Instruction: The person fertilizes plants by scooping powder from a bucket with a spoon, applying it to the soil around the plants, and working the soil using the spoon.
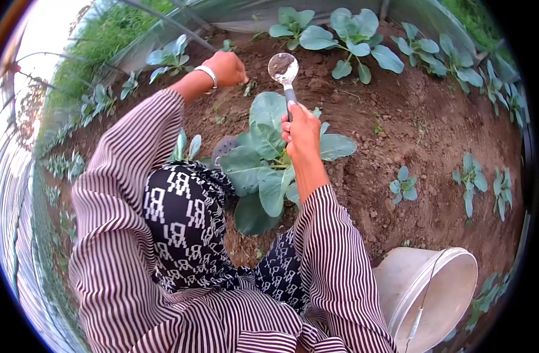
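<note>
My right hand [303, 132] is wrapped round the grey handle of a serving spoon [283, 69]. The spoon's round, pale bowl holds some grey-brown, soil-like material and is held above the ground. My left hand [225, 69], with a white bracelet on the wrist, is closed, its fingertips low over the soil. A small wilted plant [249, 88] lies just beside those fingertips; whether anything is pinched is hidden. Between my legs, below both hands, grows a large leafy cabbage-like plant [270, 150].
A white bucket [423, 291] with a wire handle lies tilted at my lower right. Young leafy plants [355, 41] line the far edge, and smaller seedlings [403, 185] stand to the right. Green netting [134, 44] encloses the brown soil bed [411, 123]. A grey perforated shoe [224, 148] shows beside the large plant.
</note>
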A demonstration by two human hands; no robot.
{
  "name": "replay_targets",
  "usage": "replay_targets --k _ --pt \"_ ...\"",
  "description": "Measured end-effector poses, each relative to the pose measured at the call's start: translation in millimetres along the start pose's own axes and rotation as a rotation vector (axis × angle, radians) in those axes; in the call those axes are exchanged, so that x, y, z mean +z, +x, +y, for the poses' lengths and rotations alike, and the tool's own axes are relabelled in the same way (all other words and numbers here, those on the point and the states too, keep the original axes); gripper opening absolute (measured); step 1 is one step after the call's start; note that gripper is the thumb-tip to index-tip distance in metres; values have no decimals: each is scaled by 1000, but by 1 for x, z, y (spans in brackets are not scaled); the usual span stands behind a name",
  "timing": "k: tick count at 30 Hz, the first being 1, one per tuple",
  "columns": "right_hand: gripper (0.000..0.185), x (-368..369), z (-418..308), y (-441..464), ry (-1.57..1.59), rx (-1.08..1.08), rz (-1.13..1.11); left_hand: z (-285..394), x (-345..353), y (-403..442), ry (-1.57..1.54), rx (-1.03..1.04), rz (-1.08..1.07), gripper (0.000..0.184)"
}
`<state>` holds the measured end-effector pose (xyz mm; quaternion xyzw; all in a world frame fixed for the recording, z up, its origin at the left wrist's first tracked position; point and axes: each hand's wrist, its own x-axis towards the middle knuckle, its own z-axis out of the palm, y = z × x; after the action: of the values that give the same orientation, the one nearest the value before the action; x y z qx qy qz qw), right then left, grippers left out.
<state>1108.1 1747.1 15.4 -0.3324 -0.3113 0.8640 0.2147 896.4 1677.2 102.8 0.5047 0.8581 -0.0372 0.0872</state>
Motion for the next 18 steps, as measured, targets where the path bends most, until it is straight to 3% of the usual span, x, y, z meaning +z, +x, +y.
replay_targets --k 1,4,5,11,18 --pt "23 -4 -6 -1 -26 1 20 2 9 17 -172 -60 73 50" --pt "24 -20 -13 7 -52 -26 86 23 54 74 -209 51 475 70" --pt "25 -23 -20 6 15 3 109 31 66 91 -280 50 397 89" --pt "34 -44 -36 23 55 0 116 52 117 148 -457 238 491 102" --pt "35 -36 -21 44 -47 110 144 20 155 163 -534 206 524 109"
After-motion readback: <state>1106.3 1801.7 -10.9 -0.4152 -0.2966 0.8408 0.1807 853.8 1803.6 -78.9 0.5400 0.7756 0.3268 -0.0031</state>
